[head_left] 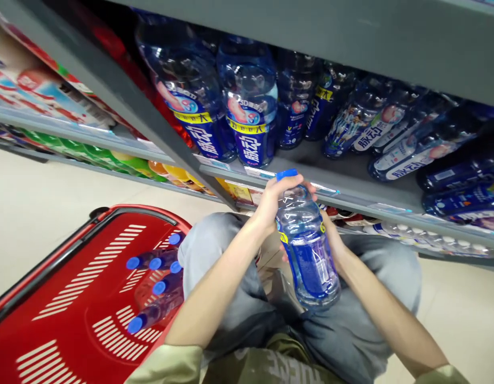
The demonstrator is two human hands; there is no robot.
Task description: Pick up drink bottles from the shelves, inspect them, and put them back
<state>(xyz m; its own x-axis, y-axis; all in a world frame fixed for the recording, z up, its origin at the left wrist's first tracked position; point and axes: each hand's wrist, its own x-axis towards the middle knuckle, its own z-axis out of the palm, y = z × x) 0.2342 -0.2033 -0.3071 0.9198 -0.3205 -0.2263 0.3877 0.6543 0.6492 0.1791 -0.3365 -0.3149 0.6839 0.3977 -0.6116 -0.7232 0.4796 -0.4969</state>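
Observation:
I hold a clear bottle of blue drink [309, 250] with a blue cap in front of my knees, tilted with its cap toward the shelf. My left hand [273, 202] wraps round its neck and shoulder. My right hand [327, 226] lies behind the bottle on its far side, mostly hidden, fingers pressed against it. Just above the cap is a grey shelf [351, 194] with several large bottles of the same blue drink [251, 114] standing or lying on it.
A red shopping basket [71, 298] sits on the pale floor at my left, holding several blue-capped bottles [154, 288]. A lower shelf [411, 234] carries other drinks. Green and orange bottles [122, 160] fill the shelves to the left. A slanted grey shelf post [151, 122] crosses the view.

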